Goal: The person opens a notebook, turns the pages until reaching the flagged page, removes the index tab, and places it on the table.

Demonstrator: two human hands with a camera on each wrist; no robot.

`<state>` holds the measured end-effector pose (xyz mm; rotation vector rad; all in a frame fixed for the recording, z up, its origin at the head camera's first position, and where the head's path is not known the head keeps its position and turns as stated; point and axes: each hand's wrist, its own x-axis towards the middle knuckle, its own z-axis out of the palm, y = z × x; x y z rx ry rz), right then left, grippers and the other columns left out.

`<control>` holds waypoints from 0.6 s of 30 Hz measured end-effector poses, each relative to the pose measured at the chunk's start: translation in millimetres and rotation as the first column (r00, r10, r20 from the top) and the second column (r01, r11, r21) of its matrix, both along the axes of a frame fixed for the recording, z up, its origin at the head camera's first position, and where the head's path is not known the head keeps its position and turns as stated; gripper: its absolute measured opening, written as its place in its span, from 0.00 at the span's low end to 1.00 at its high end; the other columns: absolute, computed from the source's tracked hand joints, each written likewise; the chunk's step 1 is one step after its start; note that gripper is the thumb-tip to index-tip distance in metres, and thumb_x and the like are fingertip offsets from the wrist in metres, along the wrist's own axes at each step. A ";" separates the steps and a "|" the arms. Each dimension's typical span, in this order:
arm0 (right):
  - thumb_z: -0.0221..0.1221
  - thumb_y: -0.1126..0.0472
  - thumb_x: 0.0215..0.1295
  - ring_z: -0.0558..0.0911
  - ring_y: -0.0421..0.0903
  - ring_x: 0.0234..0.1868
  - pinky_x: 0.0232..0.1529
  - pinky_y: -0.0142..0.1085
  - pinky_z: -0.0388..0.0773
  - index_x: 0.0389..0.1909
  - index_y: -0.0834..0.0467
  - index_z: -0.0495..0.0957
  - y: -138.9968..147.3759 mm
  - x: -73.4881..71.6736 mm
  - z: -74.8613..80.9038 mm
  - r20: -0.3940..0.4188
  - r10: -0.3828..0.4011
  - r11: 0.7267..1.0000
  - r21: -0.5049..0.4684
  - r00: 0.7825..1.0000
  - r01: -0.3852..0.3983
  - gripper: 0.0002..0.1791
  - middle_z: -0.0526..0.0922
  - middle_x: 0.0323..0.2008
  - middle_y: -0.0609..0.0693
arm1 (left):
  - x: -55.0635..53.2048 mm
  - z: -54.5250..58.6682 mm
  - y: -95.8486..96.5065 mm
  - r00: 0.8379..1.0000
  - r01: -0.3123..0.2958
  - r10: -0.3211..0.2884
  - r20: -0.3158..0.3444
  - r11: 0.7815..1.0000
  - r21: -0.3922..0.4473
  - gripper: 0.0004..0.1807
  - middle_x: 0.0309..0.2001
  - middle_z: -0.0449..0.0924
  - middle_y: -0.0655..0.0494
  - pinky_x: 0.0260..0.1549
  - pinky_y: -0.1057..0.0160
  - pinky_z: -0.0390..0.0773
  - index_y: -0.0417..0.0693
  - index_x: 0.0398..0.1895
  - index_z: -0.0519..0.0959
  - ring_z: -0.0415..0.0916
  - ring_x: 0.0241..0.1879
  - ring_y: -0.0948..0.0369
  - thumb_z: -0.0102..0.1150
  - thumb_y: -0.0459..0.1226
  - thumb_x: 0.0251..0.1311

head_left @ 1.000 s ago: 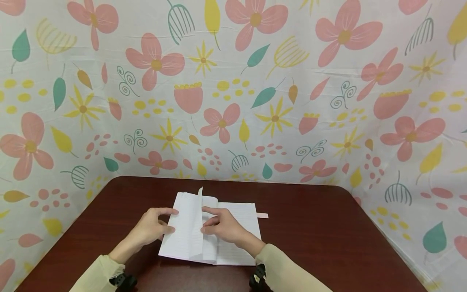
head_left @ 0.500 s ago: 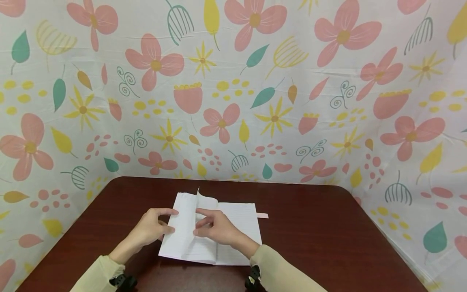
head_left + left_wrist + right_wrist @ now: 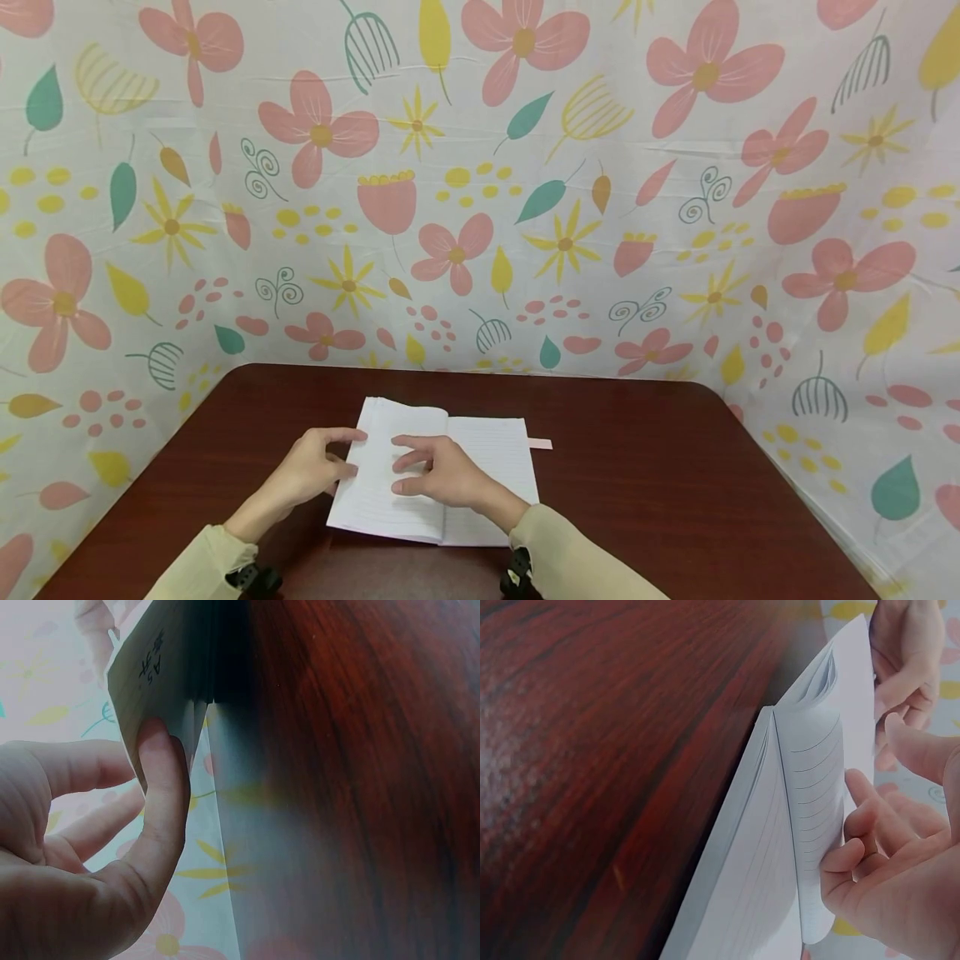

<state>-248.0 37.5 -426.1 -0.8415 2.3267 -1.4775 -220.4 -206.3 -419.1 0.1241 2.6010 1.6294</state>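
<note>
On one table (image 3: 675,483), one of two hands (image 3: 309,462) (image 3: 446,473) grips one open notebook (image 3: 416,517).

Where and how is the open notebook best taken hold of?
Likely the outer left edge of the notebook, from the left, pinched front and back: that thin side looks raised off the table, and the left hand grips it.

A dark reddish-brown counter (image 3: 675,467), streaked with wood grain, stretches out on both sides of an open notebook (image 3: 501,450). Its far edge, rounded at the corners, runs beyond the notebook, and a soft sheen shows just in front of it. The notebook's right half lies on the counter; the left half tilts up off it. A pale strip (image 3: 540,443) juts from the notebook's right edge over the wood.
</note>
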 end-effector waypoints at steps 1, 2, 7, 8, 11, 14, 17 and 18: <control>0.75 0.64 0.62 0.81 0.43 0.37 0.36 0.31 0.76 0.69 0.56 0.79 -0.1 -0.1 0.0 0.000 0.001 1.000 0.003 1.000 -0.001 0.33 0.91 0.46 0.50 | 0.0 -0.2 -0.1 1.000 -0.001 0.001 -0.001 1.000 0.000 0.24 0.40 0.87 0.45 0.27 0.51 0.87 0.31 0.62 0.80 0.87 0.32 0.52 0.67 0.23 0.60; 0.75 0.64 0.62 0.81 0.43 0.37 0.36 0.31 0.76 0.69 0.56 0.79 -0.1 -0.1 0.0 0.000 0.002 1.000 0.004 1.000 -0.002 0.33 0.91 0.46 0.50 | 0.0 -0.3 -0.1 1.000 -0.003 0.003 -0.001 1.000 0.001 0.23 0.41 0.87 0.45 0.26 0.51 0.87 0.31 0.62 0.80 0.87 0.32 0.52 0.66 0.23 0.62; 0.75 0.65 0.62 0.81 0.42 0.34 0.34 0.31 0.76 0.69 0.57 0.79 -0.6 -0.8 -1.2 -0.003 0.004 1.000 0.013 1.000 -0.004 0.33 0.91 0.46 0.50 | -0.4 0.0 -0.1 1.000 -0.008 0.008 0.001 1.000 -0.003 0.22 0.40 0.87 0.46 0.26 0.52 0.87 0.32 0.61 0.81 0.87 0.31 0.53 0.68 0.26 0.63; 0.75 0.65 0.62 0.81 0.42 0.34 0.34 0.31 0.76 0.69 0.57 0.79 -0.7 -1.1 -1.4 -0.004 0.003 1.000 0.014 1.000 -0.003 0.33 0.91 0.46 0.50 | -0.5 0.1 -0.1 1.000 -0.005 0.005 0.002 1.000 -0.006 0.23 0.40 0.87 0.45 0.26 0.52 0.87 0.32 0.61 0.80 0.87 0.31 0.53 0.70 0.26 0.62; 0.75 0.65 0.62 0.81 0.42 0.34 0.33 0.31 0.76 0.69 0.56 0.79 -0.7 -1.8 -1.9 -0.006 0.002 1.000 0.018 1.000 -0.002 0.33 0.91 0.46 0.50 | -0.5 0.4 -0.2 1.000 0.009 -0.009 0.001 1.000 -0.021 0.26 0.37 0.87 0.46 0.27 0.52 0.87 0.31 0.61 0.80 0.87 0.30 0.52 0.72 0.25 0.58; 0.74 0.66 0.62 0.81 0.42 0.34 0.33 0.31 0.76 0.69 0.55 0.79 0.5 -2.1 -2.1 -0.001 0.003 1.000 0.012 1.000 -0.003 0.33 0.91 0.46 0.50 | 0.0 0.2 -0.4 1.000 0.019 -0.019 -0.003 0.999 -0.032 0.27 0.35 0.87 0.45 0.27 0.52 0.87 0.31 0.61 0.80 0.87 0.30 0.52 0.73 0.24 0.56; 0.74 0.66 0.62 0.80 0.42 0.32 0.32 0.31 0.75 0.70 0.55 0.79 2.7 -1.6 -1.7 0.005 0.009 1.000 0.001 1.000 -0.009 0.33 0.90 0.46 0.50 | 0.7 -0.5 -0.4 1.000 0.013 -0.013 -0.001 0.999 -0.036 0.27 0.35 0.87 0.45 0.27 0.52 0.87 0.32 0.61 0.80 0.87 0.30 0.52 0.72 0.23 0.56; 0.74 0.66 0.62 0.79 0.42 0.31 0.32 0.31 0.75 0.70 0.55 0.78 4.2 -1.4 -0.9 0.005 0.013 1.000 -0.003 1.000 -0.013 0.34 0.90 0.46 0.50 | 0.8 -0.8 -0.5 1.000 0.013 -0.013 -0.001 0.999 -0.037 0.27 0.35 0.87 0.45 0.27 0.52 0.87 0.32 0.61 0.80 0.87 0.30 0.52 0.72 0.23 0.56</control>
